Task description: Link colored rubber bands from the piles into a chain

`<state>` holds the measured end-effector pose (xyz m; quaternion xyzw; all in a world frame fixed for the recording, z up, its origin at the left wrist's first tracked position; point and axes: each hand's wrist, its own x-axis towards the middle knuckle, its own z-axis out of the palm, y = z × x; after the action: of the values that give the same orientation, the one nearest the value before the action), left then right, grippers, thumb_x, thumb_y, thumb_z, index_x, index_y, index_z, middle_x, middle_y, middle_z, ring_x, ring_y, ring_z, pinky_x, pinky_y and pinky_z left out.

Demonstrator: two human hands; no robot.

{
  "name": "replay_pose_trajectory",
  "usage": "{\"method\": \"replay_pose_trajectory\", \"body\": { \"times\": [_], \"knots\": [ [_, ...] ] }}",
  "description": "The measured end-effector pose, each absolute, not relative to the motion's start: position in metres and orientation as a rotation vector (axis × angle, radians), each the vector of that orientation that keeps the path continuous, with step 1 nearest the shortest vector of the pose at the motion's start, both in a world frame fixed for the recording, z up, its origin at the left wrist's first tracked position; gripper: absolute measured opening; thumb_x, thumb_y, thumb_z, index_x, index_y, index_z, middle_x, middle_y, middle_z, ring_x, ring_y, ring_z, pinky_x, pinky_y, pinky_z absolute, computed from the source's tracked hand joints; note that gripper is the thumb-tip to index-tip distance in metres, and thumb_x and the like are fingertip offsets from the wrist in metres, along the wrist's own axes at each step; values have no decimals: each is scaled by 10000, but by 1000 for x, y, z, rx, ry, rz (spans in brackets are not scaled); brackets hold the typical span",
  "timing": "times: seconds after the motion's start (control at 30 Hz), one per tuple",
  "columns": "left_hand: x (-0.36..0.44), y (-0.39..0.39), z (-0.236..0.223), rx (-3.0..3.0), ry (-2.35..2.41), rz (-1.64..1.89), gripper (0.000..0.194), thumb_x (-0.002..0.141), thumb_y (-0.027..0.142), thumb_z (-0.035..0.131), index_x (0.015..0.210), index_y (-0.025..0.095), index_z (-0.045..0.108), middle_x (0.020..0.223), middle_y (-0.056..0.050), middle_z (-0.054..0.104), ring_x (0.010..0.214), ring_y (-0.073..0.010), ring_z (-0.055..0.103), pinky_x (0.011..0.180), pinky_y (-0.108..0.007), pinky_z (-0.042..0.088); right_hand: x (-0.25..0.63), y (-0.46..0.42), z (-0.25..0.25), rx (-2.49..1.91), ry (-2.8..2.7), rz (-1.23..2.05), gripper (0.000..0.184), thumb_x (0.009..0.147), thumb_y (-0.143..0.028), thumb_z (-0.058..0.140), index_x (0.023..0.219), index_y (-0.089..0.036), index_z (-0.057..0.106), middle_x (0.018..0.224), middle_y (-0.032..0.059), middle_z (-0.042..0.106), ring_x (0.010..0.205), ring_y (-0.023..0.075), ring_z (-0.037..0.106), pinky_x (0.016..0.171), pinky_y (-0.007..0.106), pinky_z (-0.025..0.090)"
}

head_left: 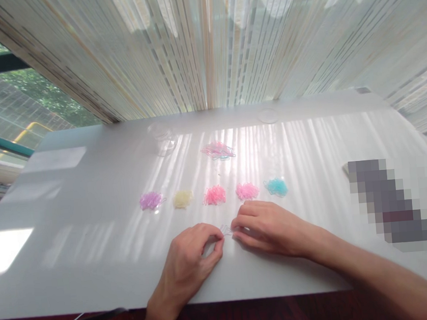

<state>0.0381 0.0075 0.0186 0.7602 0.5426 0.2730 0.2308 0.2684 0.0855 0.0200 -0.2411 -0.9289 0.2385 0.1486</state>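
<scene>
Between my two hands, near the front of the white table, is a small bunch of pale paper clips. My left hand closes thumb and forefinger in a pinch at the bunch's left side. From the right, my right hand has its curled fingertips at the other side of the same clips. Just beyond is a row of sorted clip piles: purple, pale yellow, coral pink, light pink and blue. A mixed-colour pile of clips lies farther back.
A clear jar stands at the back left, and a clear round lid lies at the back right. A blurred-out dark object rests on the right. Striped curtains hang behind the table's far edge.
</scene>
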Motion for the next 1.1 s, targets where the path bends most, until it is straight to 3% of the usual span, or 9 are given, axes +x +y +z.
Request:
{"method": "replay_pose_trajectory", "body": {
  "times": [0.3, 0.67, 1.1],
  "knots": [
    [37, 6, 20, 2004, 1442, 861, 101, 909, 140, 630, 917, 233, 669, 718, 39, 643, 549, -109, 495, 566, -232, 443, 269, 84, 22, -552, -2602, 662, 220, 1041, -292, 524, 1044, -171, 708, 870, 61, 685, 764, 176, 608, 701, 294, 473],
    [38, 7, 15, 1889, 1393, 926, 166, 893, 112, 648, 1003, 232, 616, 856, 15, 639, 596, -96, 502, 582, -218, 475, 266, 83, 21, -526, -2535, 561, 248, 1043, -243, 495, 930, -175, 706, 793, 44, 662, 698, 155, 567, 652, 274, 433],
    [45, 7, 19, 1840, 1358, 1006, 113, 918, 112, 619, 939, 223, 617, 823, 9, 637, 589, -91, 504, 573, -216, 480, 265, 82, 22, -524, -2480, 557, 203, 1040, -261, 531, 955, -182, 698, 803, 37, 677, 713, 152, 591, 654, 279, 454]
  ]
}}
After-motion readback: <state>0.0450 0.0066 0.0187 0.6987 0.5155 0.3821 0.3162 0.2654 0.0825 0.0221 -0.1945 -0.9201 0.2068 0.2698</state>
